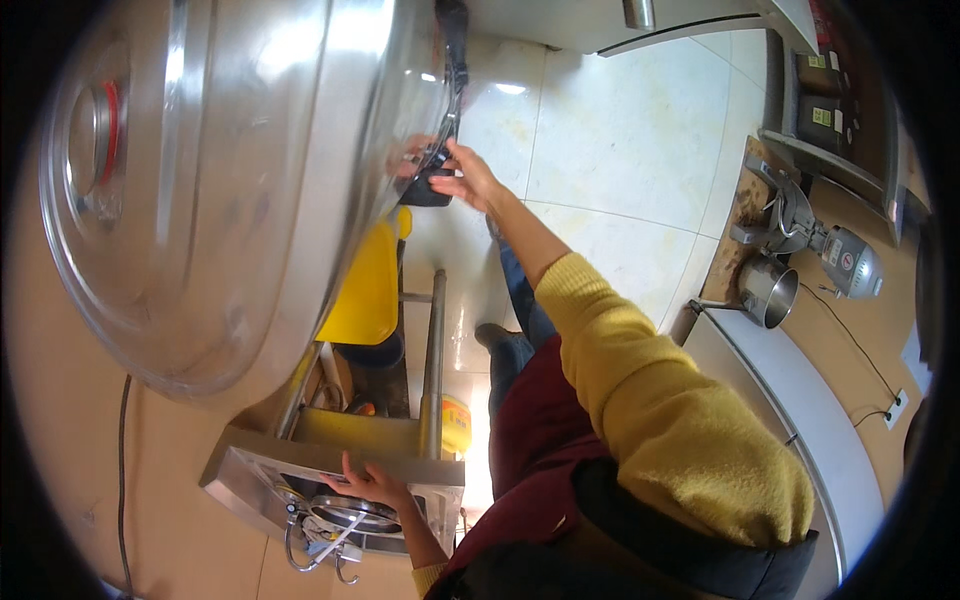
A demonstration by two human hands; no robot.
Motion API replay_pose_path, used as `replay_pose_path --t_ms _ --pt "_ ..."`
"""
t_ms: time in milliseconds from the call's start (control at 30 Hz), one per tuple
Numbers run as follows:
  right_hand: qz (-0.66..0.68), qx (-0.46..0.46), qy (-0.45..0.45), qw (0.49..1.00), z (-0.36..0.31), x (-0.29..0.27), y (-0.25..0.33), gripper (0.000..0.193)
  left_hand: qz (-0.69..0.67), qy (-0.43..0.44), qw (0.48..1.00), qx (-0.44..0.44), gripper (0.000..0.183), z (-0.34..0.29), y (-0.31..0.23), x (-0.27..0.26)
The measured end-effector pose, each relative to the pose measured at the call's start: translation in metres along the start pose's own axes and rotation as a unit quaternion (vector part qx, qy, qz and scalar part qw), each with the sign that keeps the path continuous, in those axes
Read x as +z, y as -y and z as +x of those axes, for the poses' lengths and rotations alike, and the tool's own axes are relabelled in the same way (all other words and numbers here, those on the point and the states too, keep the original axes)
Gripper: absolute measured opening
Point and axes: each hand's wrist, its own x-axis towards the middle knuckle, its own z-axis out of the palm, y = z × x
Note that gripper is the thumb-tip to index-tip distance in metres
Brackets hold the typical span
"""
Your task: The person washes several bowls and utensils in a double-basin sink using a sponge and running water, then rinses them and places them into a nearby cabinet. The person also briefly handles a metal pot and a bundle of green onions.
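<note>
Touching the black latch (428,193) with bent fingers, its pinch hard to confirm, the right hand (472,182) sits nearer than the spread left hand (378,487), lower centre, to the clear tub (270,200) leftward, upper left, long side running up the frame.

s/s stand (228,462), rnd metal pc (365,514) atop

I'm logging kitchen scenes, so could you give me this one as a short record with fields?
Right hand: right hand, fingers at the black latch; firmness of grip unclear
Left hand: left hand, fingers spread, over the steel stand; contact unclear
Largest thing: clear container, upper left
Below container: yellow panel, partly hidden
Right side: grey mixer, steel pot
Floor: pale tiles
</note>
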Motion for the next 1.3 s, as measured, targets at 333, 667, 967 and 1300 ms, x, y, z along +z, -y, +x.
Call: replay_pose_path --t_ms 333,667,967,1300 --pt "0.034 0.071 0.001 0.997 0.008 -0.001 -0.001 0.046 -0.003 -0.010 1.000 0.028 0.027 0.000 0.016 0.002" --pt "-0.093 -0.232 -0.055 0.967 0.038 -0.012 0.098 0.030 -0.040 -0.009 0.999 0.006 0.024 0.000 0.012 0.004" --pt "-0.343 -0.090 -0.022 0.935 0.075 0.003 0.160 0.037 -0.082 -0.006 0.997 -0.007 0.024 -0.001 0.017 0.005" --pt "-0.204 -0.075 0.110 0.970 0.069 -0.005 0.163 0.033 -0.034 0.005 0.999 0.033 0.019 0.000 0.025 0.003"
